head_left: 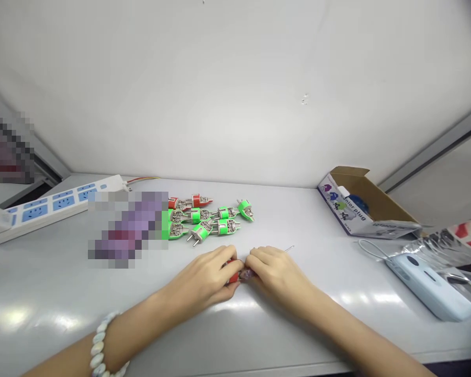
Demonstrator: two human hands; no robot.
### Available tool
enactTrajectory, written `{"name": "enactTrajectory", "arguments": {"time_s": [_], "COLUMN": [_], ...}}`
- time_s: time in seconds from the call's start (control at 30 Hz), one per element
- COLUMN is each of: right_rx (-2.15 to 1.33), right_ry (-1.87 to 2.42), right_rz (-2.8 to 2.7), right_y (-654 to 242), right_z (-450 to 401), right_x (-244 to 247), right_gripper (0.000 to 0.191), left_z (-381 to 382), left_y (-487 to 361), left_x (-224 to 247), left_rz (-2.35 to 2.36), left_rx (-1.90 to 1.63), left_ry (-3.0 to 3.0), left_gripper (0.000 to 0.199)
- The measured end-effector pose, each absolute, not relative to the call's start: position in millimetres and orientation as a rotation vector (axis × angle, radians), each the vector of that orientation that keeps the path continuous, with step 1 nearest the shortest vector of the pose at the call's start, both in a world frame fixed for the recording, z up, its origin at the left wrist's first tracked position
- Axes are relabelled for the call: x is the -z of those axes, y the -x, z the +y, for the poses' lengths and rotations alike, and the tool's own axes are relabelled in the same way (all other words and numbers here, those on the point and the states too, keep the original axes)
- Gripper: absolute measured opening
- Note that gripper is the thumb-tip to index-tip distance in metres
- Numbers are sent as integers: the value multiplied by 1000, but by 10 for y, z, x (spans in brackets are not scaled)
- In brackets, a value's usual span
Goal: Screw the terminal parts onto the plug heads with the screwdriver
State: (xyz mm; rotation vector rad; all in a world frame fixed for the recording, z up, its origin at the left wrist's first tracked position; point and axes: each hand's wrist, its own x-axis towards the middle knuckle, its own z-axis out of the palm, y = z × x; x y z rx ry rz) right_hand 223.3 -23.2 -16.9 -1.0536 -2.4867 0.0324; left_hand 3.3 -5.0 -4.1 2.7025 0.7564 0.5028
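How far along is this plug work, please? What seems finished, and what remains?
Seemingly done: green and red two-pin plugs lie grouped on the white table, though their open screw sides leave finish uncertain. In hand: the left hand and right hand meet around a red plug. Remaining: the open cardboard box shows something blue inside, and a thin metal pin lies beyond the right hand.

Two red plugs (201,200) and about seven green plugs (210,222) are counted, some partly blurred. One further red plug (231,272) is held at one left hand (200,277), beside one right hand (277,275). One power strip (51,209), one cardboard box (361,201) and one beaded bracelet (100,343) are also shown.
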Motion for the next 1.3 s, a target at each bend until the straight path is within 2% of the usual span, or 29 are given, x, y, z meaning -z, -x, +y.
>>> {"name": "enactTrajectory", "arguments": {"time_s": [0.2,0.77,1.03,1.3], "right_rx": [-5,-43,-191,-165], "right_ry": [992,971,1063,1237], "right_rz": [-2465,-2477,-2441,-2363], "right_y": [-2251,-2322,-2307,-2347], "right_z": [-233,-191,-212,-143], "right_x": [143,92,69,70], "right_gripper": [33,28,22,20], "left_z": [-29,-18,-29,-29], "left_y": [-31,-29,-16,-26], "left_x": [35,32,18,13], "left_rz": [773,816,805,801], "left_rx": [-527,-543,-552,-575], "left_ry": [-2679,-2594,-2636,-2636], "left_gripper": [20,22,24,21]}}
